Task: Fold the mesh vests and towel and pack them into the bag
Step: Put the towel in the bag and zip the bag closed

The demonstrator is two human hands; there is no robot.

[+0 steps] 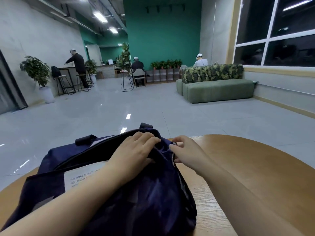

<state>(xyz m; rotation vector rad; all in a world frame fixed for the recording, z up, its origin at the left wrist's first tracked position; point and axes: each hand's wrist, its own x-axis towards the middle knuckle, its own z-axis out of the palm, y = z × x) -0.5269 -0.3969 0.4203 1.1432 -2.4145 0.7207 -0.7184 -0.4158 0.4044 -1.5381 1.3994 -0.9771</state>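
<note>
— Lying across the near edge of the round wooden tabletop point(252, 160), is that the bag point(133, 198) the person is working on?

— Yes, a dark navy fabric one, slumped on its side with its long zipper opening gaping along the top. A white label point(80, 178) is sewn on the near flank; the print reads "THE HEMU QUALITY" and below it "NO LONGER", the rest hidden under the left forearm.

— What about the grip on each side?

— The left hand point(136, 147) lies on the upper edge of the bag near the far end of the opening, fingers curled over a bunched fold of the cloth. The right hand point(184, 149) sits just beside it, touching the same end, its thumb and forefinger pinching a small dark piece, seemingly the zipper pull, too small to be certain.

— Anything inside?

— The interior is dark; no contents can be told. Two black handle wraps point(83, 139) stick up behind the bag.

— And farther off?

— A glossy grey floor, a green sofa point(218, 89) by the window, potted plants point(35, 70), stools, and three people in the background.
</note>
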